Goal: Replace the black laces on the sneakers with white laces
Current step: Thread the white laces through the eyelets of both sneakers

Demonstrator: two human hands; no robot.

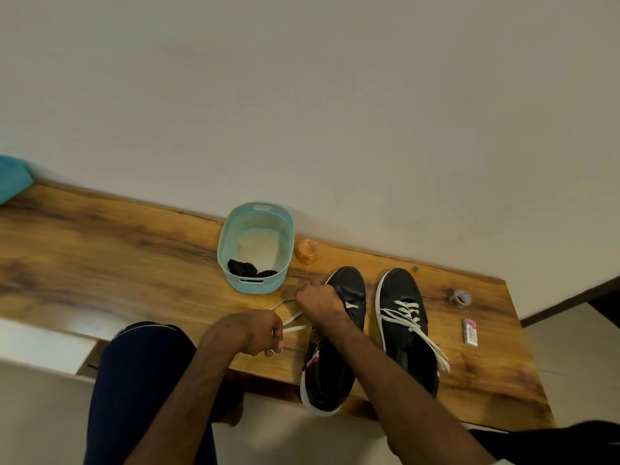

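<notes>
The left hand point(251, 333) pinches the flat white fabric lace point(292, 319) in its grip; the right hand point(318, 302) is curled on the same lace, fingertips hidden. It threads the black smooth sneaker point(330, 374), one of two on the grainy wooden tabletop point(134, 256). One perforated pale-blue plastic basket point(235, 236) holds crumpled black laces point(248, 268).

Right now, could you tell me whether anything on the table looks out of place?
The sneaker being laced has its heel hanging over the near edge of the table, so it could tip. The white laces on the other sneaker trail loose, untied.
</notes>
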